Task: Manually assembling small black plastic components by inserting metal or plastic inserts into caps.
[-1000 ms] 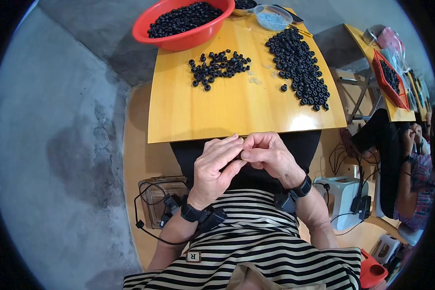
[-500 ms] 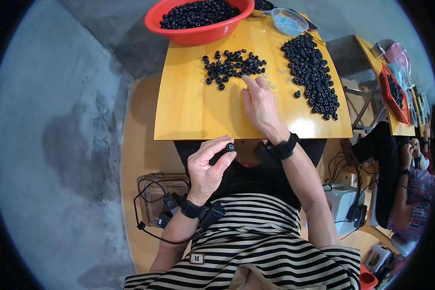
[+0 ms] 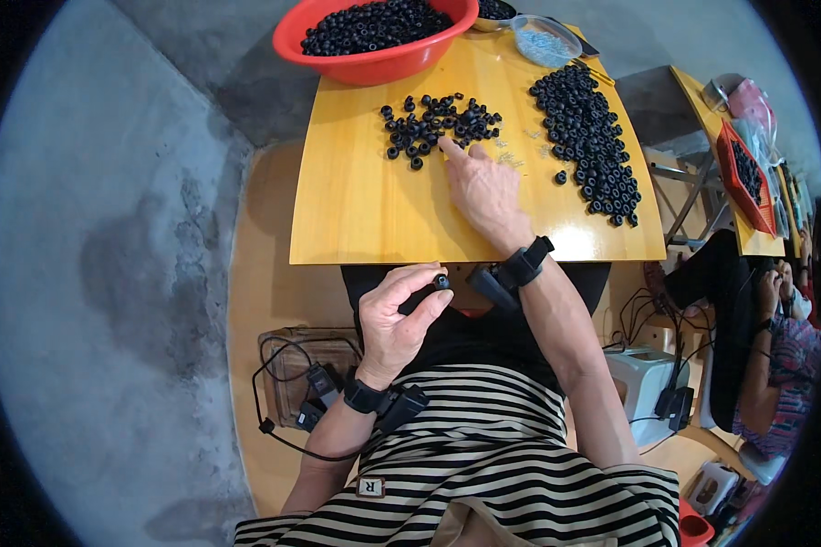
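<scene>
Between the thumb and fingers of my left hand [image 3: 394, 319], just off the table's near edge, is a small black knob-like part [image 3: 441, 283]. A hole shows in its end. My right hand [image 3: 485, 193] reaches over the table, its index finger stretched to the near edge of a loose group of black parts [image 3: 421, 137]. Its other fingers are partly hidden, and I see nothing held in it. Beside that hand lie tiny clear or silvery pieces [image 3: 509, 160]. A denser pile of similar black parts [image 3: 588, 137] covers the right side of the table.
At the back left of the yellow table [image 3: 365, 219] stands a red basin [image 3: 374, 66] full of black parts. A clear tub [image 3: 545, 44] of small pale pieces sits at the back right. Farther right, a person works near another table with a red basket [image 3: 743, 178].
My right hand has shifted left along the near edge of the loose parts. My left hand, still holding the black knob-like part, has moved slightly right.
</scene>
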Available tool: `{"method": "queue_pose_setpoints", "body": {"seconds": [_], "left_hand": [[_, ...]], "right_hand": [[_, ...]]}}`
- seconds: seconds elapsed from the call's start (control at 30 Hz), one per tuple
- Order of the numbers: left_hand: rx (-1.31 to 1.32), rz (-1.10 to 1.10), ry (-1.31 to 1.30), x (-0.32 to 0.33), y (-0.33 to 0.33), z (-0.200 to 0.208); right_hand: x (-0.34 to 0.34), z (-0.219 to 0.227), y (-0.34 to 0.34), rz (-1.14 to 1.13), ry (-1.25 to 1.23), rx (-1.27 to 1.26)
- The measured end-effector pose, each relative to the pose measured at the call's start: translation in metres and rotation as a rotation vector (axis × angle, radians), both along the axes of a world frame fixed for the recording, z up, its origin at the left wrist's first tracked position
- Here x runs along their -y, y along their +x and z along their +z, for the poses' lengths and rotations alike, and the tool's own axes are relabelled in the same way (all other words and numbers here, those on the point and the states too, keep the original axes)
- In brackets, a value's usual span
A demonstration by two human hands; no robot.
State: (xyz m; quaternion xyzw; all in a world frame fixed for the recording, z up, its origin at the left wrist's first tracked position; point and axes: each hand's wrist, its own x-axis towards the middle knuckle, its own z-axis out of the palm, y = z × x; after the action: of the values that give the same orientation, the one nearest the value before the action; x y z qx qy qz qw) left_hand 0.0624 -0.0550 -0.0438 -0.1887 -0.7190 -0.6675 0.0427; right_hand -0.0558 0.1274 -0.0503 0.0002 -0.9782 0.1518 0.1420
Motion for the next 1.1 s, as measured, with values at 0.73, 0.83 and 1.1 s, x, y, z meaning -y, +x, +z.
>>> {"method": "queue_pose_setpoints", "body": {"seconds": [0.73,0.83,1.1], "left_hand": [[-0.09,-0.265,0.012,-0.012,0.011,0.029],[-0.101,-0.298,0.02,-0.012,0.013,0.031],[-0.099,-0.283,0.034,-0.016,0.017,0.034]], "right_hand": [[-0.024,0.026,0.158,0.329,-1.735,0.251],[-0.028,0.026,0.16,0.36,-1.743,0.207],[-0.025,0.027,0.166,0.408,-1.733,0.114]]}}
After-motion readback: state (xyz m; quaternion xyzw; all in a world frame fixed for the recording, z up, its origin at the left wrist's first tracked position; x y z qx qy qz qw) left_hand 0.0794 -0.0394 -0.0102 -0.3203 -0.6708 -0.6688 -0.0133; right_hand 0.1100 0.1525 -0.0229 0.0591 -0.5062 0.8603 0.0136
